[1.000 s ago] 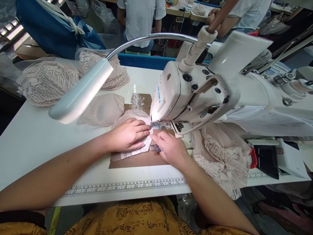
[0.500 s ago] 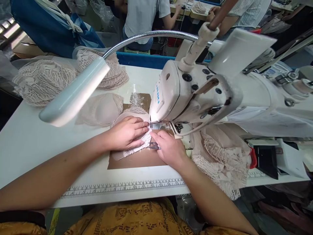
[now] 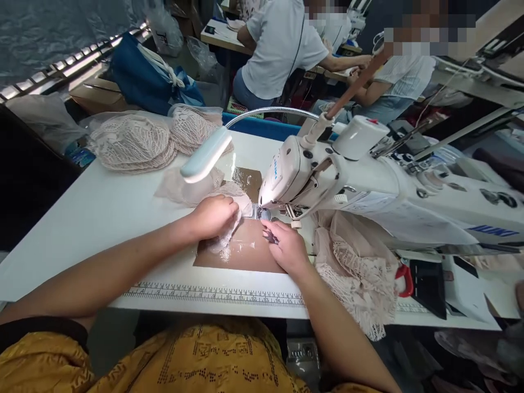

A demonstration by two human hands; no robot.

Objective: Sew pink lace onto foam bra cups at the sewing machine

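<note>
The cup [image 3: 240,201], pale with a lace edge, lies on the counter [image 3: 102,224] just left of the needle area of the sewing machine [image 3: 327,180], partly over a brown sheet [image 3: 245,254]. The left hand [image 3: 216,216] grasps it from above, fingers curled in and knuckles up, with part of the cup showing beyond the hand and a white lace strip hanging out below. The right hand [image 3: 289,243] grips a pair of dark snips [image 3: 271,237], their tips pointing left above the brown sheet, its index finger reaching toward the needle area; whether that finger touches the machine, I cannot tell. Behind the left hand a sheer piece [image 3: 180,186] lies flat, partly under the lamp [image 3: 207,155], whose bendy metal neck arches back over the machine. Farther back on the left stand two stacks of lace pieces, a larger one [image 3: 133,143] and a smaller one [image 3: 192,128], side by side. Right of the right hand, a lace heap [image 3: 354,267] spills over the counter's front edge, beside a red handle [image 3: 405,281] and a black case [image 3: 428,286]. A printed ruler [image 3: 221,295] runs along the front edge. Beyond the counter are a blue bag [image 3: 143,76] and two seated co-workers, one in a white top [image 3: 278,49], the other in a striped one [image 3: 409,79]
</note>
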